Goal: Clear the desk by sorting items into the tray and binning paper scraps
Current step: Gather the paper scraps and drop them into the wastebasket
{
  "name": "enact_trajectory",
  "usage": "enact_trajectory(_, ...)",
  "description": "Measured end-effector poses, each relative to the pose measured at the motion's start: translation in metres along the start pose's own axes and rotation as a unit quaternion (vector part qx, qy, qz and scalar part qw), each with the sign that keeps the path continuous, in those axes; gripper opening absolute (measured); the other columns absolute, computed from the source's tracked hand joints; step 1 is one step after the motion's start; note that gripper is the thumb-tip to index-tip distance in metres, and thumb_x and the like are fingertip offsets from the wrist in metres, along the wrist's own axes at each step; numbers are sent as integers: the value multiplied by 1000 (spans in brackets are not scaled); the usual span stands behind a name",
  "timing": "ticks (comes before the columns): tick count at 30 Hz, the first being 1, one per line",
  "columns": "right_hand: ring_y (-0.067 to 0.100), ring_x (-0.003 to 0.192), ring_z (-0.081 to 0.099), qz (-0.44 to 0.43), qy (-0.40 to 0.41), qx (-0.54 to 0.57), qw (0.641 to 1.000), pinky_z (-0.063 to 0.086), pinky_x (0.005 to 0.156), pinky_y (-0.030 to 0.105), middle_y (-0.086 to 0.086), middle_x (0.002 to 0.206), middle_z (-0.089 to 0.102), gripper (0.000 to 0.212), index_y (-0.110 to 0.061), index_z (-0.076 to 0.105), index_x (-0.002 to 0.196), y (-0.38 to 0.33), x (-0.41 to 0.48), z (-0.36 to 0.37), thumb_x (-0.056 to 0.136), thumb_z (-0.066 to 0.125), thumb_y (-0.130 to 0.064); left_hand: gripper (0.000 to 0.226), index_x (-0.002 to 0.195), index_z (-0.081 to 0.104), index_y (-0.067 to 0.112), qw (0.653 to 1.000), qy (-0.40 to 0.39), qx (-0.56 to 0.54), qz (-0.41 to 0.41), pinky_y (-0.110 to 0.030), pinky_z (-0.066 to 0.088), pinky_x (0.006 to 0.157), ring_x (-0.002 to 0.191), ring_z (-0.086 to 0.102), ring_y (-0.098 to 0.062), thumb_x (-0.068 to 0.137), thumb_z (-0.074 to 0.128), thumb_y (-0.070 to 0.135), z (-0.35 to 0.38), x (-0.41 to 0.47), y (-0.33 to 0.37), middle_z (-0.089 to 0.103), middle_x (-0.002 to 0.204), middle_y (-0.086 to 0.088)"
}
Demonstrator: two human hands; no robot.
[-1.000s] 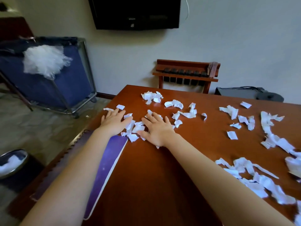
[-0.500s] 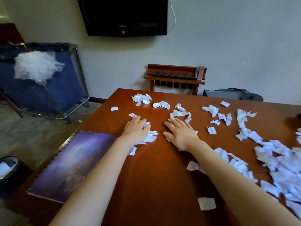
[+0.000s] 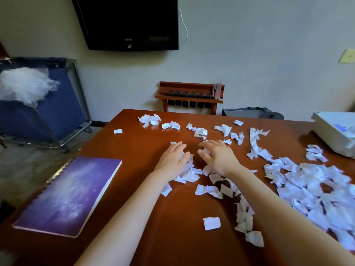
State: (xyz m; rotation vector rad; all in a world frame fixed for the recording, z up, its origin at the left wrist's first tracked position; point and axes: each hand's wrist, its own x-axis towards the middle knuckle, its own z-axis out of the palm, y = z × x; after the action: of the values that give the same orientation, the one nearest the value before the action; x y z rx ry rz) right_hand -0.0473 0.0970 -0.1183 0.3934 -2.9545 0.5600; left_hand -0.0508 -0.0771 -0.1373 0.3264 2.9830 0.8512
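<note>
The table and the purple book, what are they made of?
The table looks like wood with a shiny reddish varnish, since light glints off it. The purple book looks like paper pages, white along the edge, under a smooth printed cover with wire rings; card or plastic, hard to tell.

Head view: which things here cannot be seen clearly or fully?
- Tray: cut off by the right edge; its contents are blurred.
- Scraps under the left hand and right hand: covered by palms and forearms.
- Big scrap pile: blurred, cut off at the right.
- Bin: not visible.
</note>
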Motion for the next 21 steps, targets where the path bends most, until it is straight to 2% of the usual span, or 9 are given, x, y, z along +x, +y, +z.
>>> enact_trajectory(4,22,130,37,-24,34,-1,999,34,106,44,0,139,49,40,-23,48,133,-13,26,1,98,38,-40,51,146,28,24,998,56,34,-13,-41,11,119,147,1,-16,99,28,45,-24,12,-19,8,159,6)
enact_trajectory(9,23,132,39,-42,32,-21,998,33,108,43,2,141,47,43,-21,43,136,-34,78,18,97,42,-39,56,147,25,24,985,99,118,-77,-45,10,119,147,0,-20,98,28,49,-63,48,-70,10,159,1)
enact_trajectory(16,23,146,14,-59,-23,-77,995,12,117,52,0,157,22,55,-27,24,147,-53,156,48,97,37,-45,65,150,11,25,954,108,217,-174,-53,1,117,146,-7,-28,95,24,57,-85,96,-145,0,160,-4)
enact_trajectory(21,29,146,8,-19,-79,-79,994,7,115,56,2,159,14,60,-30,20,148,-60,195,63,95,27,-57,75,150,-4,29,950,96,190,-230,-55,3,116,145,-9,-32,91,24,65,-85,122,-170,-11,159,-4)
